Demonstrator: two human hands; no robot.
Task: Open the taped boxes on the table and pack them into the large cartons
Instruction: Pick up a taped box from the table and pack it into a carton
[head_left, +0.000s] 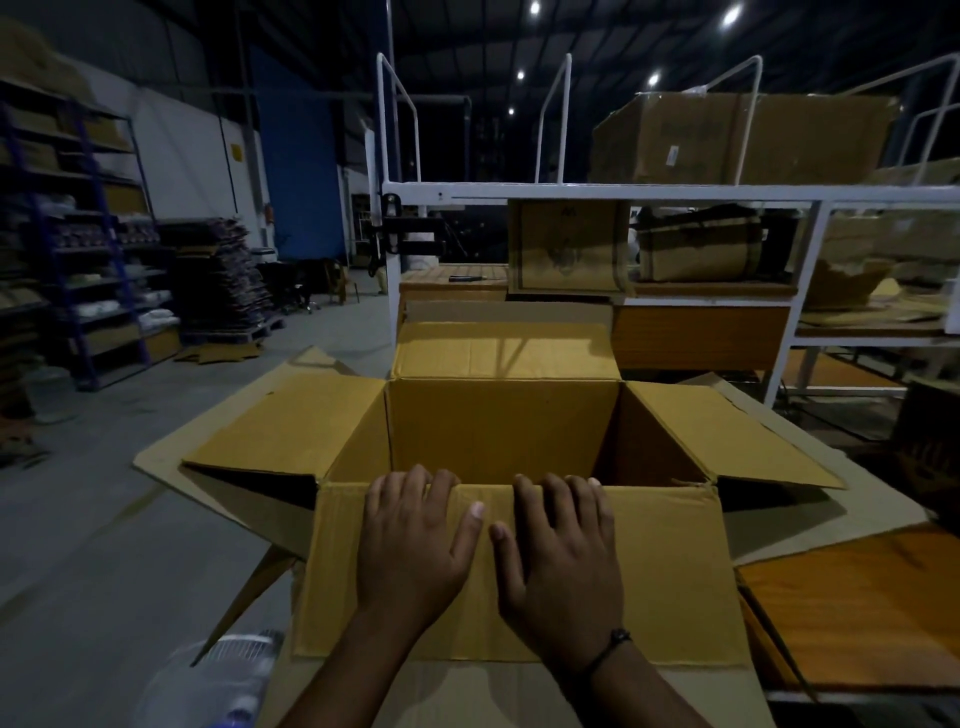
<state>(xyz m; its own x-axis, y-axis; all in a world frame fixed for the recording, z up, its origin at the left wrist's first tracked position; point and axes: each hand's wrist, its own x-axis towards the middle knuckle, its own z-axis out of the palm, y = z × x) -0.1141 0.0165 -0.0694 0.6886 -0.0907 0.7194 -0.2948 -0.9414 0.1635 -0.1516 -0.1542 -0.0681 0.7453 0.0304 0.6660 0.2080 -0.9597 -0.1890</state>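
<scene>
a large open carton (498, 431) sits toward the left edge of the wooden table (857, 613), flaps splayed. the left hand (410, 540) and right hand (563, 551) press flat on its near flap (670, 571), fingers straight and slightly apart. white shelving (571, 192) stands behind it in a dim warehouse.

carton (498, 431) mouth open from above | side flaps (291, 421) splayed outward | white rack (675, 193) close behind far flap (504, 351)

We count one open carton (498, 431) with four flaps (291, 431) folded out. Hands: two, one left hand (415, 540) and one right hand (561, 561). Wrist band (618, 638): one. On the white rack (623, 193) we count one big brown carton (753, 140) and one printed box (569, 249). Ceiling lights (731, 14): five. Dark tool (470, 279): one.
</scene>
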